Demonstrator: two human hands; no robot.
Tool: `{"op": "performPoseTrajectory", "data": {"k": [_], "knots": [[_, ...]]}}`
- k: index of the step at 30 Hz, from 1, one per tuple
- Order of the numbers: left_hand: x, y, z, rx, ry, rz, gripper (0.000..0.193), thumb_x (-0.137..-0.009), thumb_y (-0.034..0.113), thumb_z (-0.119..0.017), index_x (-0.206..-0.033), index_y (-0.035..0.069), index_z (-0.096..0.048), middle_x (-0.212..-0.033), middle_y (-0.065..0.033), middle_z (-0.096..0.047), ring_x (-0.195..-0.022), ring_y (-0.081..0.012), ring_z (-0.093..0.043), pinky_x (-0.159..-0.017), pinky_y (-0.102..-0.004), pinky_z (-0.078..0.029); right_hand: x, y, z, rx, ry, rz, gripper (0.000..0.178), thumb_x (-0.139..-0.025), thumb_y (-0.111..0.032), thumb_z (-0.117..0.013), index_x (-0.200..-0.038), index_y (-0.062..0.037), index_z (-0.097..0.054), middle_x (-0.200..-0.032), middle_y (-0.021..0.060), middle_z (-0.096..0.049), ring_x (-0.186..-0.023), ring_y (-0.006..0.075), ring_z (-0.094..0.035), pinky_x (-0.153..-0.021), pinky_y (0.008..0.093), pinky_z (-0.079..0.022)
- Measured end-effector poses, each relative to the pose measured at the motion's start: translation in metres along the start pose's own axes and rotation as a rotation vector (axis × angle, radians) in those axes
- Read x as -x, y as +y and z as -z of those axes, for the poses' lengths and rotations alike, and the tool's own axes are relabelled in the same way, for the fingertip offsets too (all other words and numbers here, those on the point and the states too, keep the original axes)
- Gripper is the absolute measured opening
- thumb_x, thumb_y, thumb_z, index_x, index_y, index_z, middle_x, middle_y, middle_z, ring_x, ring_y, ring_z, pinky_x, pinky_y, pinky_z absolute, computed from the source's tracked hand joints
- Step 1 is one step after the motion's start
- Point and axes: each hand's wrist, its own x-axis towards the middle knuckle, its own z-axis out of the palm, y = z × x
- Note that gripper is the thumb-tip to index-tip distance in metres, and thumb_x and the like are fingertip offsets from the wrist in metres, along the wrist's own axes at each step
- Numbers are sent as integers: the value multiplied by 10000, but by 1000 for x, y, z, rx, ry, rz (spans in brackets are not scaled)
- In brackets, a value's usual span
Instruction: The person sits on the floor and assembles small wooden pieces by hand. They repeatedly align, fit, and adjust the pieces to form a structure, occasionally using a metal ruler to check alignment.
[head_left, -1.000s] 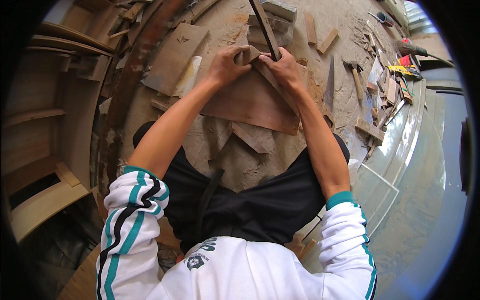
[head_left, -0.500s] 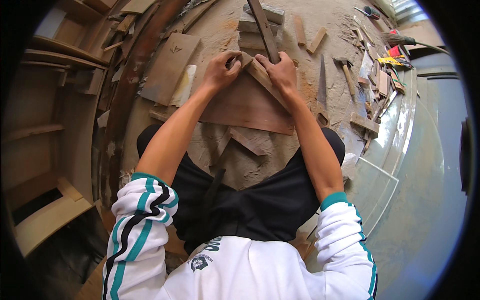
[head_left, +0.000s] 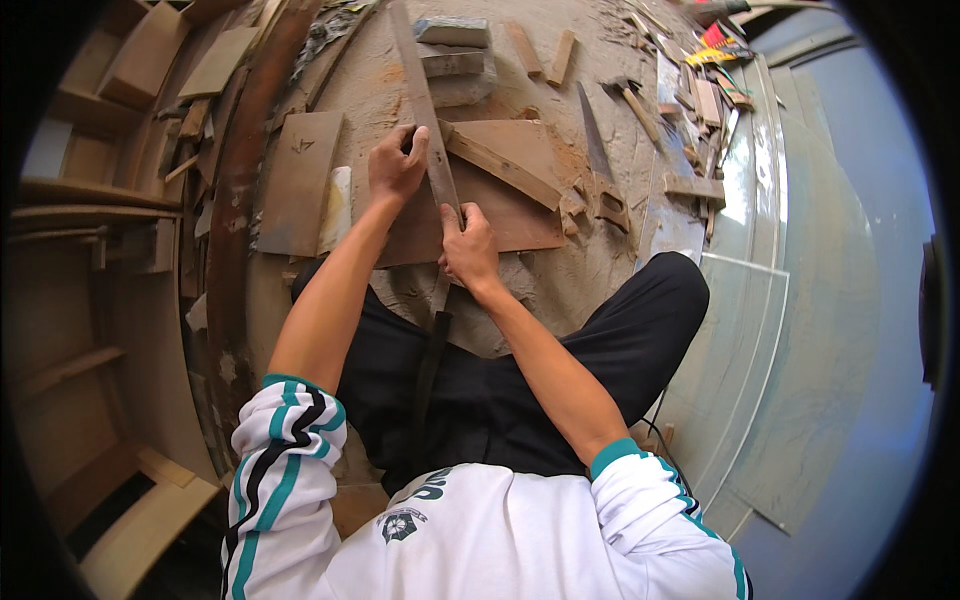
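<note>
My right hand (head_left: 470, 243) is closed round the near end of a long narrow wooden strip (head_left: 425, 100), which runs away from me toward the top edge. Farther up the strip, my left hand (head_left: 397, 165) is curled against its left side, with the thumb at the wood. Beneath lies a flat brown wooden board (head_left: 500, 228), partly covered by the strip and my hands. A shorter wooden batten (head_left: 505, 170) rests slantwise on this board, just right of the strip and touched by neither hand.
Grey blocks (head_left: 455, 65) are stacked beyond the board. Rightward lie a handsaw (head_left: 598, 165), a hammer (head_left: 635, 105) and wood scraps (head_left: 705, 105), with a glass sheet (head_left: 740, 340) nearer me. Another board (head_left: 300, 185) and a wooden cabinet (head_left: 120, 320) are on the left.
My left hand has let go of the batten and come to the strip. My right hand has drawn the strip nearer and leftward; the batten now lies on the board.
</note>
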Motion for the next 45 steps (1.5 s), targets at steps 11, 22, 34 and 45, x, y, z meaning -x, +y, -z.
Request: {"op": "performPoseTrajectory", "data": {"k": [11, 22, 34, 45], "knots": [[-3, -4, 1, -32, -59, -29, 347, -954, 345, -682, -1088, 33, -756, -961, -199, -760, -895, -322, -756, -805, -393, -571, -13, 17, 0, 91, 4, 215, 607, -963, -334, -620, -1487, -72, -464, -1159, 262, -685, -1026, 359, -691, -921, 412, -527], [-5, -9, -3, -70, -36, -75, 345, -943, 325, -695, -1110, 30, -759, -969, -198, -765, -893, -306, -760, -806, -395, -573, -50, 0, 1, -64, -139, 178, 678, -918, -246, -647, -1529, -48, -431, -1420, 250, -583, -1342, 312, -547, -1112, 369, -420], [-5, -9, -5, -98, -29, -80, 345, -944, 334, -696, -1092, 28, -757, -975, -196, -761, -890, -328, -754, -803, -402, -571, -80, 6, -3, -130, -205, 165, 730, -845, -234, -570, -1490, 76, -429, -1388, 312, -584, -1342, 365, -551, -1129, 368, -409], [-3, -6, -1, -61, -35, -80, 334, -950, 337, -704, -1056, 25, -757, -920, -200, -754, -835, -326, -754, -751, -392, -572, -70, -6, 0, -172, -200, 147, 655, -860, -224, -537, -1473, 4, -496, -1236, 276, -679, -1125, 318, -673, -999, 378, -498]]}}
